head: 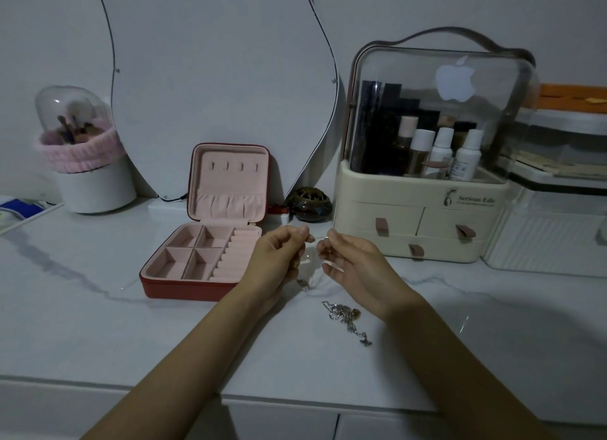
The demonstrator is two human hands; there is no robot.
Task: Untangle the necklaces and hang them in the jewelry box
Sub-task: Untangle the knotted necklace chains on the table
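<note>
A red jewelry box (170, 285) with a pink lining stands open on the white marble table, its lid upright with several small hooks (234, 166). Just right of the box, my left hand (279, 259) and my right hand (351, 265) are raised above the table, each pinching an end of a thin silver necklace (305, 283) that hangs between them. Its pendant dangles near the tabletop. A tangled heap of silver chains (345, 318) lies on the table below my right wrist.
A cream cosmetics organiser (420, 229) with drawers and a clear lid stands behind my hands at the right. A dark round jar (310, 204) sits beside the box lid. A brush holder (88, 173) stands back left, a mirror behind the box.
</note>
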